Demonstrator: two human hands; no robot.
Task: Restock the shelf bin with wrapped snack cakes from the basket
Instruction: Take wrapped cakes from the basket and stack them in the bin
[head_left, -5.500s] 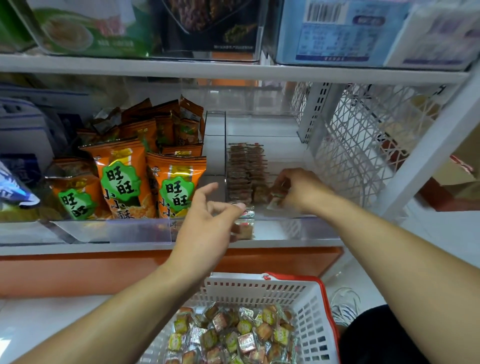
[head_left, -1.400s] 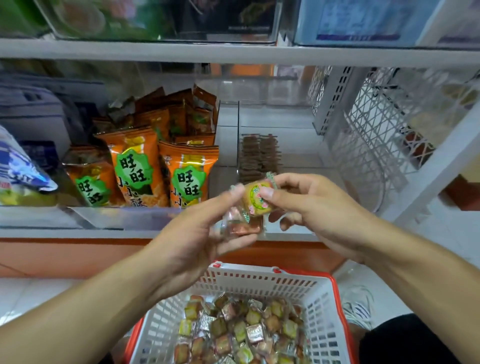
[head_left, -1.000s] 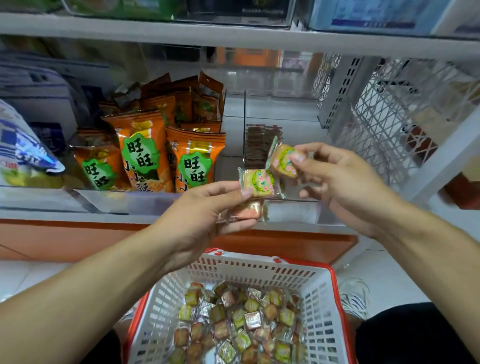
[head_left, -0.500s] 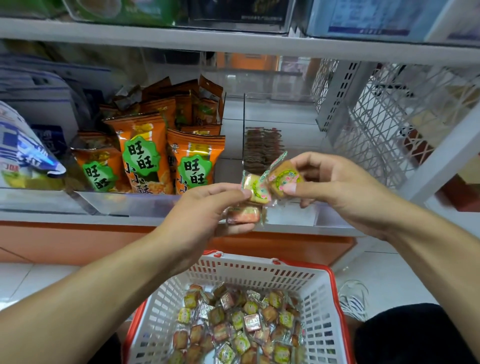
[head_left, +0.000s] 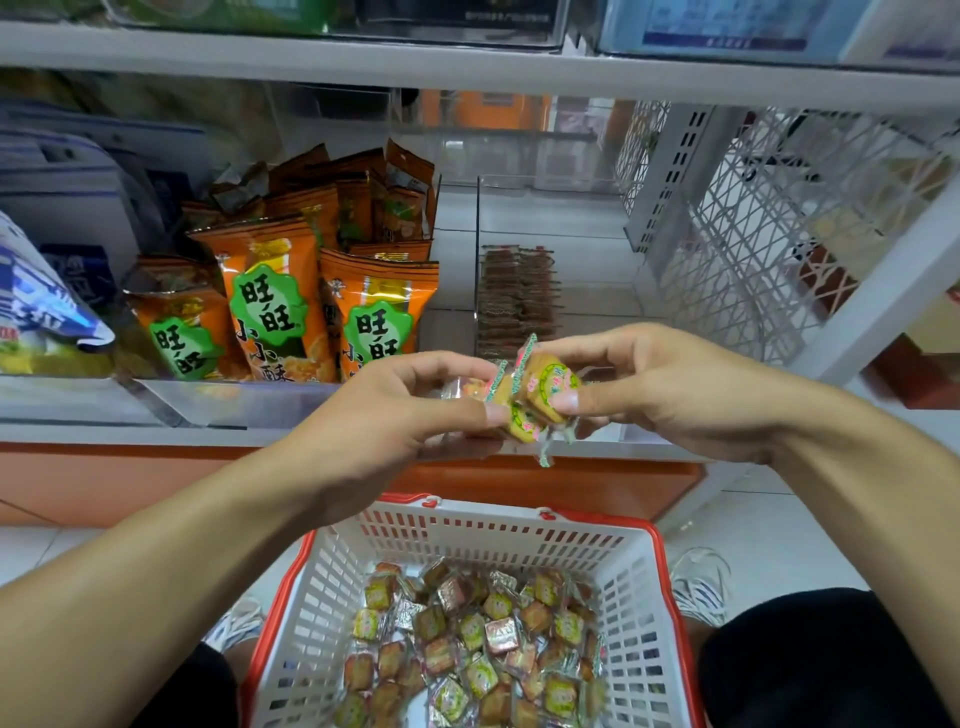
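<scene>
The snack cakes (head_left: 540, 397) pinched between the hands are golden-brown in clear wrappers printed with yellow-green round labels edged in pink, with green zigzag seams; the basket (head_left: 467, 540) has white latticed walls and a red rim, and the cakes heaped in it (head_left: 478, 639) show the same yellow-green, pink and brown; the snack bags (head_left: 270, 306) are orange with green scalloped badges bearing white characters; the shelf bin (head_left: 519, 296) is clear, its stacked cakes brown; the shelf (head_left: 467, 67) is white over an orange base panel (head_left: 104, 483); the side grille (head_left: 769, 228) is a white diamond lattice.
</scene>
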